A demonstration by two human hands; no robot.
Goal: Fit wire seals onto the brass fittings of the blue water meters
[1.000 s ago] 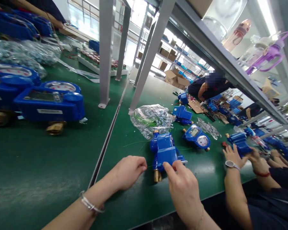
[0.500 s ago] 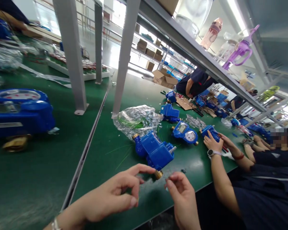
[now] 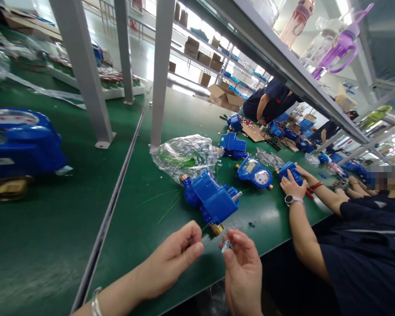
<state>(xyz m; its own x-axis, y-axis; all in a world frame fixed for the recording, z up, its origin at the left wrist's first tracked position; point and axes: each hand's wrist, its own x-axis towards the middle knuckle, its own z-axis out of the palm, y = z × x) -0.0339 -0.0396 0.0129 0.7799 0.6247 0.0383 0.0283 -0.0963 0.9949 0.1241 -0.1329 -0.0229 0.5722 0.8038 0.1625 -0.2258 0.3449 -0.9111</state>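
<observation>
My right hand pinches a small clear, bluish plastic piece between thumb and fingers. To its left, my left hand has thumb and forefinger brought together; what they hold, if anything, is too small to make out. A bit of thin green wire shows near those fingertips. Just beyond both hands a blue water meter lies on its side, its brass end pointing toward them. Neither hand appears to grip the meter. Behind it lies a clear plastic bag of green wires with small clear pieces.
Another blue meter lies face up beyond. At right a co-worker's hands hold a blue meter. A large blue meter sits at left. Grey shelf posts rise from the green table, and a shelf overhangs it.
My left forefinger, stretched toward the brass end before, has drawn back and bent against the thumb. My right hand has turned, showing the clear piece more plainly. The whole view has shifted slightly.
</observation>
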